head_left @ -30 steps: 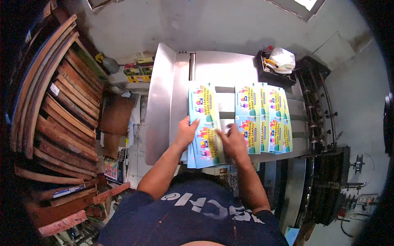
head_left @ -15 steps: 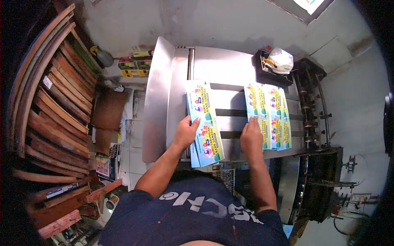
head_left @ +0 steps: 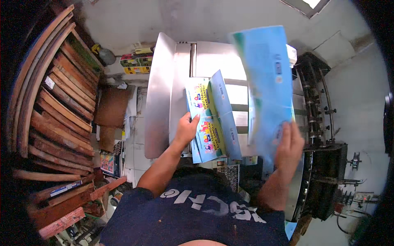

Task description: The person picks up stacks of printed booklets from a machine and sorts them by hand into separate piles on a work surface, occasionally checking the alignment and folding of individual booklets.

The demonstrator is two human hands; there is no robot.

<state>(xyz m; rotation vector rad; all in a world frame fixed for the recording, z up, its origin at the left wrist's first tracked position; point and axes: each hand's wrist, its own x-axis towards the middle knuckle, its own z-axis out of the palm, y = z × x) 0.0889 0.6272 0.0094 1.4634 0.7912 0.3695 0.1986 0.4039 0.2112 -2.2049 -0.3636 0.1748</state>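
Observation:
My left hand (head_left: 188,129) grips the left edge of a small stack of printed booklet covers (head_left: 209,141), thumb on top. From the stack's right side a pale blue leaf (head_left: 226,112) stands tilted up. My right hand (head_left: 289,145), slightly blurred, is closed on the lower part of a long blue printed sheet (head_left: 266,78). This sheet is raised, creased across its middle and smeared by motion at its edges. Behind it, most of the pile of covers on the right is hidden; only thin edges show. Below both lies a slatted metal machine table (head_left: 238,96).
A tall curved metal plate (head_left: 158,102) bounds the table on the left. Dark rollers and rods (head_left: 318,102) run along its right end. Wooden strips (head_left: 61,110) fill a rack at far left. A white container (head_left: 292,55) shows partly behind the raised sheet.
My right hand has moved right from the right-hand pile and now holds up a blue sheet. A leaf has lifted beside the left stack. My left hand keeps its hold there.

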